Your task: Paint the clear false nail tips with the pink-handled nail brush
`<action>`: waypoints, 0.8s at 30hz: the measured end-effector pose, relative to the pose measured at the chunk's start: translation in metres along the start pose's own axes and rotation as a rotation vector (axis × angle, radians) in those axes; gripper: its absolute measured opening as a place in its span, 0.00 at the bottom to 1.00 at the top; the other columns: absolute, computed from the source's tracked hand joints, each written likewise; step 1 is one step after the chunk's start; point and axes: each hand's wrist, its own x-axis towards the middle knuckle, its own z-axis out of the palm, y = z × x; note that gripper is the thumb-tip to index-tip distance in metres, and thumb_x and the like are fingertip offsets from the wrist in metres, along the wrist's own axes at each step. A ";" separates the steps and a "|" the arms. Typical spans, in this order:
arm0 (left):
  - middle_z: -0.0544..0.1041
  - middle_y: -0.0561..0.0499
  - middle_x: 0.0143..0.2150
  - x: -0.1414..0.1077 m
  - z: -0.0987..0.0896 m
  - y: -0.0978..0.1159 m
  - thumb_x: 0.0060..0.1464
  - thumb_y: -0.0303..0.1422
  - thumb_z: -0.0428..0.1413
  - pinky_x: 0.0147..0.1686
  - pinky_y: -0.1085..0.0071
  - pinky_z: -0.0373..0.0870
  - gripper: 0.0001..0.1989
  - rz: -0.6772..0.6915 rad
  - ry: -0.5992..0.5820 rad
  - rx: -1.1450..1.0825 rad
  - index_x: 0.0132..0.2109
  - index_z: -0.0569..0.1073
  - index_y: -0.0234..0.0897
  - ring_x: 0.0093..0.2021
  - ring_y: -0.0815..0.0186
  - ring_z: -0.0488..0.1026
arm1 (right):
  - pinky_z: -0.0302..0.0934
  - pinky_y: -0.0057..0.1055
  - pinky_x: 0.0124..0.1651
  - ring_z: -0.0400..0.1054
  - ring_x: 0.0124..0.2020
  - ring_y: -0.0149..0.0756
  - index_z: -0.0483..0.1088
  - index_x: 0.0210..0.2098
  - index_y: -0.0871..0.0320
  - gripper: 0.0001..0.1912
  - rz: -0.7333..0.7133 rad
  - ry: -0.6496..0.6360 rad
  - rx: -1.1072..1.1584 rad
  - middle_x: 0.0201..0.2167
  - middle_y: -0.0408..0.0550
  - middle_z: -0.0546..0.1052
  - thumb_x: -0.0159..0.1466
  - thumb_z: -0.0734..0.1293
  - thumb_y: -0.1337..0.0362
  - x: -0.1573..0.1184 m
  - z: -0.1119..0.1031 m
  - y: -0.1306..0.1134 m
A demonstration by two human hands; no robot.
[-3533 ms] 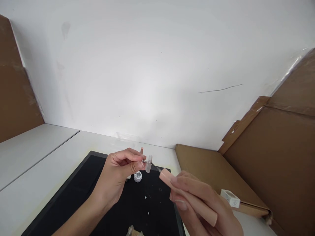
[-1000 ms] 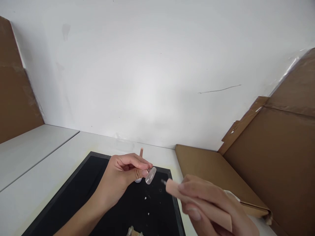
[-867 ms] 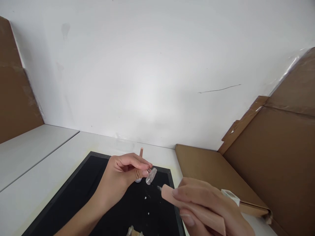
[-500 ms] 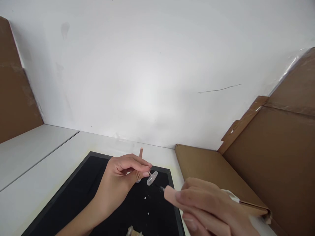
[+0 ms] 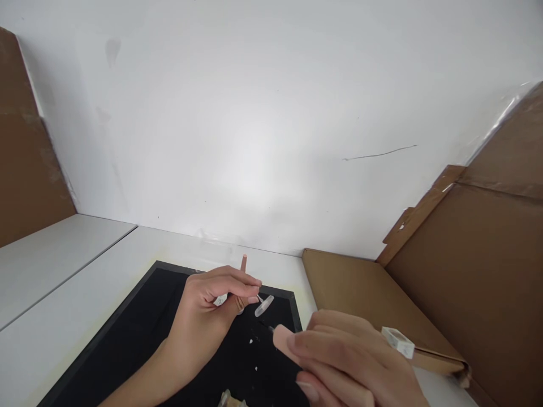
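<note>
Between the thumb and fingertips of my left hand (image 5: 216, 302) is the thin stem of a translucent, nail-shaped tip (image 5: 264, 306), which sticks out to the right, tilted. My right hand (image 5: 345, 359) grips the thick pink handle of a fine brush (image 5: 284, 341). The brush's dark, thin end points up and left, just below the tip; whether they touch I cannot tell. Behind my left hand a slim pink rod (image 5: 243, 262) stands up, its lower part hidden by the fingers. Both hands are above a black, framed mat (image 5: 275, 373).
Tiny white flecks (image 5: 256, 368) lie on the mat. At its near edge is a clear and tan object (image 5: 231, 399), partly cut off. A flat cardboard box (image 5: 352, 282) lies on the right, with a small white block (image 5: 397, 342) at its edge. Cardboard panels (image 5: 479, 271) and a white wall (image 5: 254, 130) enclose the table.
My right hand has moved slightly left, bringing the brush nearer the nail-shaped tip. The tip has turned a little and shows more edge-on. My left hand has stayed nearly in place.
</note>
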 end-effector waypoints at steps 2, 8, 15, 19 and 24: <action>0.82 0.54 0.31 -0.001 0.000 0.001 0.46 0.14 0.56 0.28 0.80 0.76 0.18 0.018 -0.003 0.017 0.29 0.81 0.43 0.32 0.69 0.80 | 0.63 0.27 0.24 0.68 0.19 0.30 0.68 0.39 0.57 0.05 0.014 -0.036 -0.015 0.19 0.40 0.74 0.65 0.61 0.68 0.001 0.001 0.000; 0.82 0.53 0.31 -0.003 -0.001 0.001 0.47 0.14 0.56 0.29 0.79 0.77 0.16 0.032 0.003 0.054 0.29 0.80 0.41 0.32 0.68 0.80 | 0.66 0.27 0.29 0.74 0.26 0.34 0.69 0.43 0.56 0.10 0.098 0.135 -0.140 0.26 0.45 0.79 0.63 0.63 0.70 -0.007 0.003 0.006; 0.82 0.52 0.31 -0.002 0.000 0.002 0.47 0.15 0.58 0.31 0.80 0.76 0.14 0.066 -0.002 0.085 0.29 0.80 0.39 0.32 0.69 0.80 | 0.63 0.26 0.23 0.67 0.18 0.28 0.68 0.38 0.56 0.03 0.020 0.009 0.009 0.18 0.40 0.73 0.65 0.62 0.66 0.001 -0.002 0.000; 0.82 0.52 0.30 -0.004 0.001 0.003 0.48 0.16 0.58 0.30 0.79 0.76 0.12 0.090 -0.006 0.101 0.29 0.80 0.39 0.31 0.68 0.79 | 0.64 0.26 0.26 0.70 0.21 0.30 0.69 0.39 0.56 0.05 0.045 0.023 -0.066 0.22 0.42 0.76 0.64 0.63 0.67 -0.001 -0.001 0.004; 0.82 0.51 0.30 -0.004 0.001 0.004 0.48 0.17 0.58 0.29 0.78 0.76 0.12 0.101 -0.007 0.116 0.29 0.80 0.38 0.31 0.67 0.79 | 0.64 0.26 0.24 0.71 0.22 0.32 0.70 0.44 0.56 0.11 0.076 0.107 -0.071 0.24 0.44 0.77 0.62 0.63 0.71 -0.004 -0.001 0.007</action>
